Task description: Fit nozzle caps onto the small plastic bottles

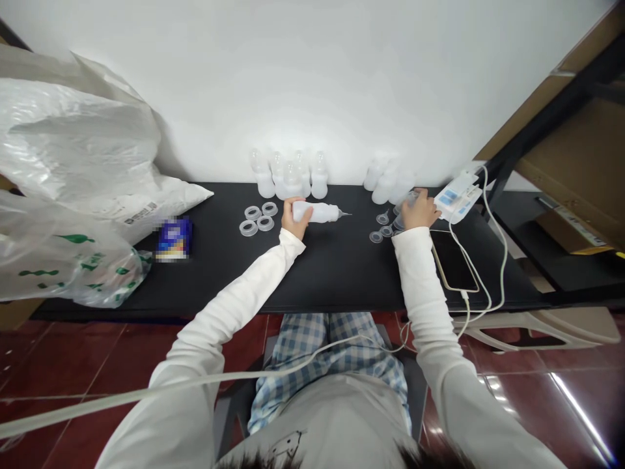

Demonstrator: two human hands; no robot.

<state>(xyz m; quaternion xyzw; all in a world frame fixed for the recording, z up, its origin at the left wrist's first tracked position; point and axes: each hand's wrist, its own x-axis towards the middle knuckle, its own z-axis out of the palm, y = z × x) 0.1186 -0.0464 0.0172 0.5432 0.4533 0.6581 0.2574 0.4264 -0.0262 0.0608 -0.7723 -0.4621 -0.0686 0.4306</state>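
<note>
The left hand in the head view wraps a pale bottle, held sideways over the table with its thin tip pointing right; the right hand bends over small clear caps, and whether it grips one cannot be told. A careless sweep there could scatter those caps or topple the upright bottles just behind; the contents of these and the held one cannot be made out; the white bag hides its own.
</note>
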